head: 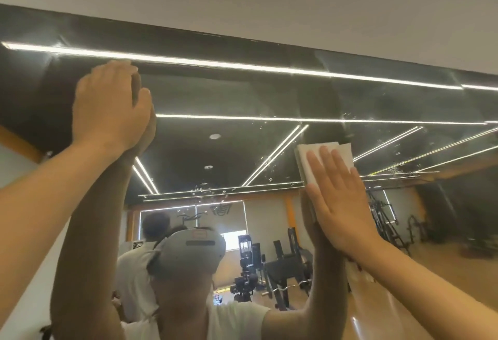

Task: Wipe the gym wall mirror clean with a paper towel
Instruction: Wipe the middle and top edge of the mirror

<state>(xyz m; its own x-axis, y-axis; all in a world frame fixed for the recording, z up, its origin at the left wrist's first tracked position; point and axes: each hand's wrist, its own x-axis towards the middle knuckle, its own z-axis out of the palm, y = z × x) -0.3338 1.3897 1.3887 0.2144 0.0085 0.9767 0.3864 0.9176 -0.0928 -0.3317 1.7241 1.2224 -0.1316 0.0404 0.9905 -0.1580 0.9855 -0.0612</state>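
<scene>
Wiping pass on large reflective glass wall mirror (269,91). Right hand (342,205) is flat, fingers straight and apart, pressing folded white paper towel (301,161) onto mirror, right of its centre. Left hand (110,105) is flat too, holds nothing, braced on mirror near its top edge. Small wet specks (204,191) dot mirror's middle; probably best to use even palm pressure and overlapping strokes through them.

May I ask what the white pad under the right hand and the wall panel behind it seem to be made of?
The white pad looks like folded paper towel: matte, with layered edges. The wall panel looks like glossy mirror glass: it reflects light strips and gym machines, and holds droplets.
</scene>
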